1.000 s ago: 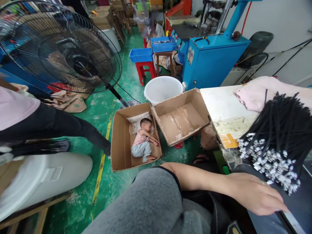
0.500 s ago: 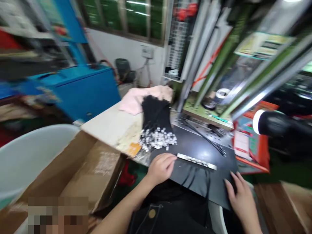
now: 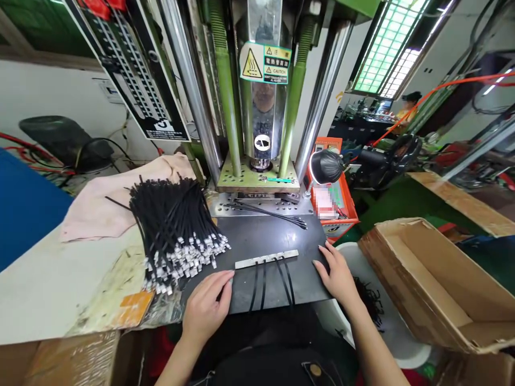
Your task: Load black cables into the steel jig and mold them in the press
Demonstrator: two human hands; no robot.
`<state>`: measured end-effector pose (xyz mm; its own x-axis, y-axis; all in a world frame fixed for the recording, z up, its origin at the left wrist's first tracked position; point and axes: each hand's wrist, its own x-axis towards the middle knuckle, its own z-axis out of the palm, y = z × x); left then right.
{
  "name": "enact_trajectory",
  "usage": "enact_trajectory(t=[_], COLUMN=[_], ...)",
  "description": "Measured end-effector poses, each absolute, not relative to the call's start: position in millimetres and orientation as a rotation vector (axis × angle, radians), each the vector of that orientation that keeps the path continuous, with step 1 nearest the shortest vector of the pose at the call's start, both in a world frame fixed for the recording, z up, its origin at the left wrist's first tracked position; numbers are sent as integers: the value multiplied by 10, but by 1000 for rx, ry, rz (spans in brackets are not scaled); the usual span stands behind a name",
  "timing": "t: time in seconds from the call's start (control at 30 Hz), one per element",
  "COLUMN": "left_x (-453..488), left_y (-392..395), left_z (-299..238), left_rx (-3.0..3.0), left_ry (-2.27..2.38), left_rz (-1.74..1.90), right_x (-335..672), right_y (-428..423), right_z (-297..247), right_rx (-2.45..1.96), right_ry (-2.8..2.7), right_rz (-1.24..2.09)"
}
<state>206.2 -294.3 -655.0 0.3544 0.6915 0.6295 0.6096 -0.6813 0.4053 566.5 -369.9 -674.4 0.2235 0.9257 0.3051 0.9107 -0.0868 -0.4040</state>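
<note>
My left hand (image 3: 207, 305) rests at the front left of the dark plate (image 3: 237, 230), its fingers bent and thumb drawn in. Its fingertips lie at the left end of a slotted metal bar (image 3: 266, 259); I cannot tell whether they grip it. Several thin black straps (image 3: 263, 284) run from the bar's slots towards me, over the plate's front edge. My right hand (image 3: 338, 273) lies open with fingers spread on the plate's right edge, apart from the bar. Left of the plate is a big pile of black straps (image 3: 173, 214) with white-silver tips.
A green press (image 3: 257, 177) with steel columns and a heat-caution label stands behind the plate. Loose black straps (image 3: 269, 212) lie at its base. A black lamp (image 3: 326, 167) and an orange box (image 3: 341, 201) are to its right. A cardboard box (image 3: 426, 284) stands at right, beside a white tub (image 3: 410, 343).
The view has swung right, so the press is now in the middle and the blue cabinet mostly out of sight. Both hands keep about the same places by the bar and the plate's edge.
</note>
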Motion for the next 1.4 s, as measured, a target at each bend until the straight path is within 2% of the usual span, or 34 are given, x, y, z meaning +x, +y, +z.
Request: enact_trajectory(t=[1.4], left_x=[2051], left_y=[-2940], left_z=[-6607], left_rx=[2522], left_ry=[1175], left_rz=[1234], right_x=[5694], right_y=[-3704], right_z=[-6777], right_rx=[-1938], right_ry=[-1682], right_rz=[36])
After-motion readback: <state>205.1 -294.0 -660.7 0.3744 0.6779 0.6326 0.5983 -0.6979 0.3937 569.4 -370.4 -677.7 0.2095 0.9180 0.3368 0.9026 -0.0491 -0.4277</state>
